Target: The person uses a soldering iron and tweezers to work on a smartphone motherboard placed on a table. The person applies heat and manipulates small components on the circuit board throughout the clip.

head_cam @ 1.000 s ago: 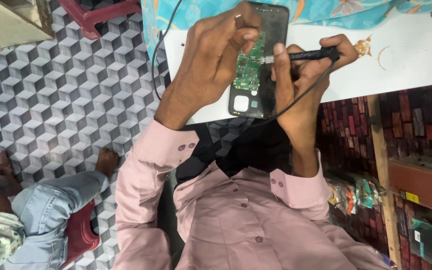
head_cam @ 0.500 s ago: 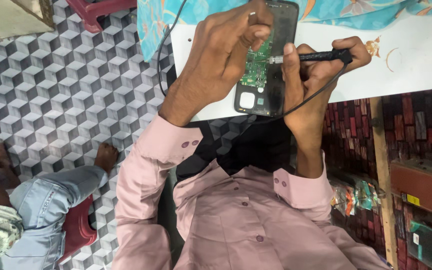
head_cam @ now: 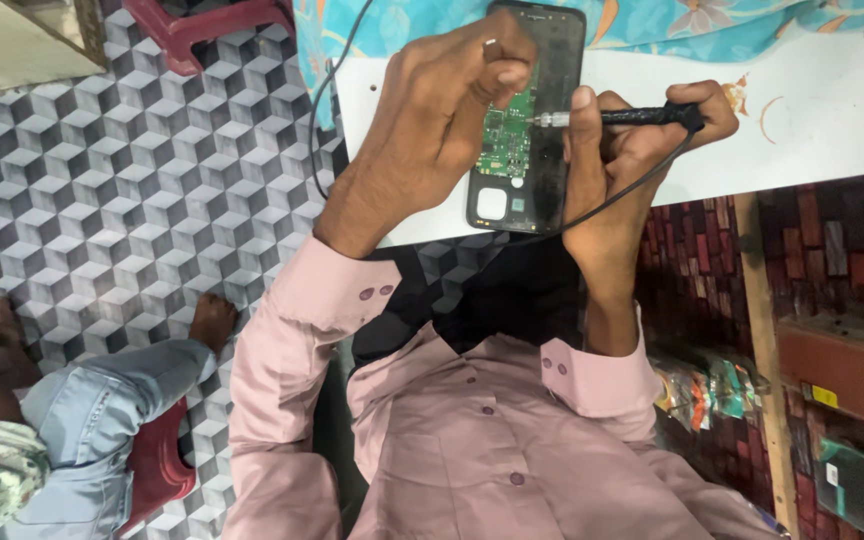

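1. The left hand [head_cam: 442,110] was closed around the opened phone [head_cam: 530,120], fingers wrapped over its upper left edge, holding it upright near the top centre of the frame.
2. The right hand [head_cam: 632,140] gripped a slim black soldering iron [head_cam: 642,116] like a pen, lying level, its metal tip touching the green circuit board [head_cam: 507,135] inside the phone, just right of the left thumb.
3. The phone sat between both hands, its camera end pointing down the frame.
4. A black cable [head_cam: 642,185] ran from the iron under the right palm.
5. Behind the hands lay a white tabletop [head_cam: 832,110], with blue floral cloth [head_cam: 732,25] along the top edge.
6. In the lower left, another person's denim-clad leg [head_cam: 102,390] rested beside a red plastic stool [head_cam: 157,470] on the cube-patterned floor [head_cam: 102,190].
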